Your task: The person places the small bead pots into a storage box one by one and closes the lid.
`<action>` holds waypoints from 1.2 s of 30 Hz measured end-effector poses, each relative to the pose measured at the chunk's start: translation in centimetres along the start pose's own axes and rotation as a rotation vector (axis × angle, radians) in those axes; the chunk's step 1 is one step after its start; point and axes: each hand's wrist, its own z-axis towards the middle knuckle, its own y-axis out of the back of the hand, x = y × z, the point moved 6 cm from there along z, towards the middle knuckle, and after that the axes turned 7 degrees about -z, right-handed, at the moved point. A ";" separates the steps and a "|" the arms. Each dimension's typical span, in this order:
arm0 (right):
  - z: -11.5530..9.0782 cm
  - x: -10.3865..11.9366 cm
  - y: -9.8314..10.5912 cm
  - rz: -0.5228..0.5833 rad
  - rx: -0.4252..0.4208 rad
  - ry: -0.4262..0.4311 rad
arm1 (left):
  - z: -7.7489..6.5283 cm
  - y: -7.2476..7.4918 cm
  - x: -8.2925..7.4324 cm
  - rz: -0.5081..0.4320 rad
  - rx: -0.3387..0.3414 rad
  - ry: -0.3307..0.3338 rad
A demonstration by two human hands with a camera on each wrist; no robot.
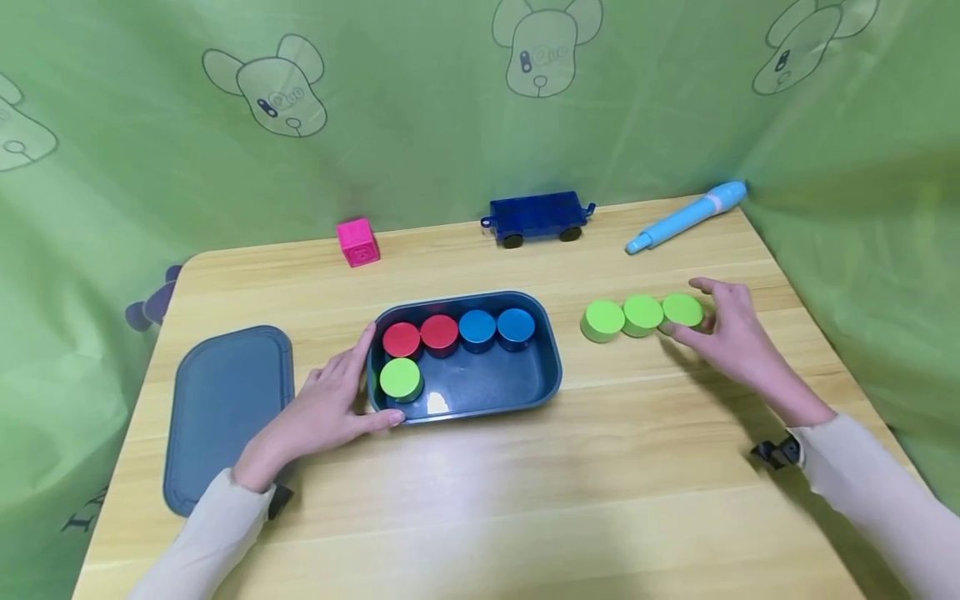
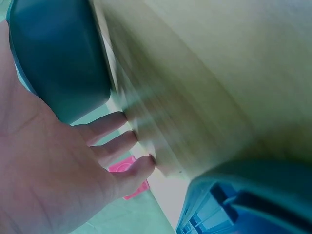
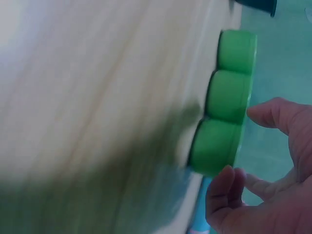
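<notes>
Two hands rest on the table (image 1: 525, 500). Right hand (image 1: 731, 333) is loosely open, fingers curving about the rightmost of three green discs (image 1: 642, 315) lined up touching near the right edge; whether the fingertips actually touch it I cannot tell. Left hand (image 1: 330, 408) lies spread, thumb and fingers flat against the left end of the tray (image 1: 551, 367), which sits mid-table holding two red discs (image 1: 420, 336), two blue (image 1: 497, 327) and one green (image 1: 401, 378). Lid (image 1: 225, 408) lies by the left edge.
</notes>
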 end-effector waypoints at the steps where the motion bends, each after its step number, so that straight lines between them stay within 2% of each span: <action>1: 0.2 -0.4 -0.1 0.008 0.009 0.000 | 0.0 0.0 0.0 0.000 0.001 -0.001; 4: 0.6 -1.3 -0.2 0.048 0.022 0.009 | 0.1 -0.1 0.0 0.002 0.001 -0.004; 9: 0.8 -2.6 -0.5 0.103 0.051 -0.025 | 0.1 -0.2 0.0 0.001 -0.002 -0.008; 18: 0.2 -3.6 0.6 0.071 0.051 -0.146 | 0.1 -0.3 0.1 0.000 -0.001 0.004; 25: -0.3 -2.5 2.2 0.070 -0.015 -0.165 | -0.1 -0.1 0.2 0.006 -0.003 0.008; 29: -0.8 -1.5 2.8 0.115 -0.069 -0.158 | 0.0 0.0 0.0 0.004 -0.001 0.007; 36: -1.4 1.9 2.9 0.223 -0.125 -0.077 | 0.1 0.0 0.0 0.014 -0.003 0.000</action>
